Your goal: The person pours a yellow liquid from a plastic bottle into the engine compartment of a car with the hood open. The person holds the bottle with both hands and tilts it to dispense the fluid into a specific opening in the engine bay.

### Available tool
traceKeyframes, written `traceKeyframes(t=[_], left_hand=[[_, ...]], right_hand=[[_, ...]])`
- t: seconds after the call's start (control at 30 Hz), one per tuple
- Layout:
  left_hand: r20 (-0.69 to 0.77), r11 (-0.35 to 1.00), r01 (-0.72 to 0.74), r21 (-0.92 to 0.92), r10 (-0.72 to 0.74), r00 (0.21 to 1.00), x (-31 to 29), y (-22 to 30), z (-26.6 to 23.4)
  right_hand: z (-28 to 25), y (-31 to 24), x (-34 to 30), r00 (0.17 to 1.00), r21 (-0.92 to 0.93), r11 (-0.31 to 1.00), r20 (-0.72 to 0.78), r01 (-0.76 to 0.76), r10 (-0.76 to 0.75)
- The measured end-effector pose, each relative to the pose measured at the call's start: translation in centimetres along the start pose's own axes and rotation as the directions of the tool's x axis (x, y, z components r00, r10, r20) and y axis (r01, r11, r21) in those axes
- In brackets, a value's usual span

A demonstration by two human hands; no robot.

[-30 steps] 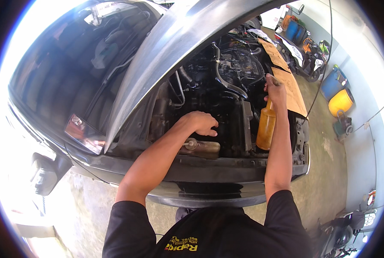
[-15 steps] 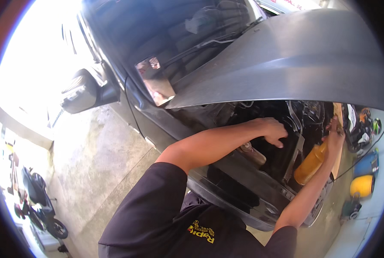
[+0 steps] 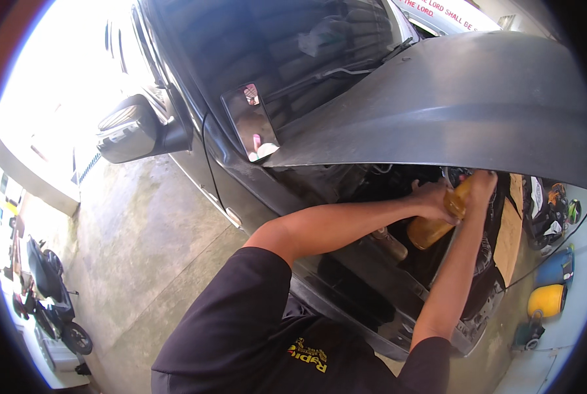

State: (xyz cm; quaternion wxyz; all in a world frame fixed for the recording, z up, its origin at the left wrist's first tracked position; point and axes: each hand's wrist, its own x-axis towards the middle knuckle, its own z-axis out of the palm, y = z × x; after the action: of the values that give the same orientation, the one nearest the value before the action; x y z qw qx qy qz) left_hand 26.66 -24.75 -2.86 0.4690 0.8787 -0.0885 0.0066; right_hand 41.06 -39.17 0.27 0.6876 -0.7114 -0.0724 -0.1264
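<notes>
A yellow-amber plastic container [image 3: 430, 232] is held at a slant over the engine bay, under the raised hood [image 3: 438, 118]. My right hand [image 3: 482, 187] closes round its upper end, near the hood's edge. Against its middle part, my left hand [image 3: 431, 201] has its fingers curled onto the container. Part of the container is covered by my fingers, and what lies beneath its upper end is hidden. Beside it, nearer me, a dull metallic rounded part [image 3: 391, 244] sits in the engine bay [image 3: 405, 177].
The dark car's fender [image 3: 241, 190] and side mirror [image 3: 129, 131] are at left. A wooden board [image 3: 509, 230] stands at the bay's right end. Along the right wall are a yellow container [image 3: 547, 300] and a blue container [image 3: 556, 268]. A motorcycle [image 3: 50, 289] stands far left.
My right hand has brought the yellow-amber container leftward and up into the bay. My left hand, earlier empty above the bay, has moved right and now grips it too.
</notes>
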Motion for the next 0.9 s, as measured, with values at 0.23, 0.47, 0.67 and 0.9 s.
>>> traceKeyframes(t=[0.23, 0.47, 0.67, 0.9], left_hand=[[0.066, 0.987, 0.133, -0.091, -0.128, 0.99, 1.8, -6.0, 1.5], [0.174, 0.979, 0.126, -0.158, -0.098, 0.98, 2.8, -5.8, 2.8], [0.199, 0.972, 0.142, -0.186, -0.104, 0.974, 2.8, -6.6, 2.3], [0.219, 0.962, 0.145, -0.23, -0.094, 0.971, 2.8, -7.0, 2.5]], right_hand=[[5.3, -2.0, -6.6, 0.985, -0.084, 0.988, 0.107, -0.127, 0.136], [4.2, -0.3, -6.4, 0.982, -0.245, 0.962, 0.116, -0.118, 0.15], [5.2, -1.1, -7.3, 0.984, -0.222, 0.97, 0.122, -0.1, 0.129], [5.0, -1.1, -6.9, 0.992, -0.383, 0.921, 0.066, -0.076, 0.109]])
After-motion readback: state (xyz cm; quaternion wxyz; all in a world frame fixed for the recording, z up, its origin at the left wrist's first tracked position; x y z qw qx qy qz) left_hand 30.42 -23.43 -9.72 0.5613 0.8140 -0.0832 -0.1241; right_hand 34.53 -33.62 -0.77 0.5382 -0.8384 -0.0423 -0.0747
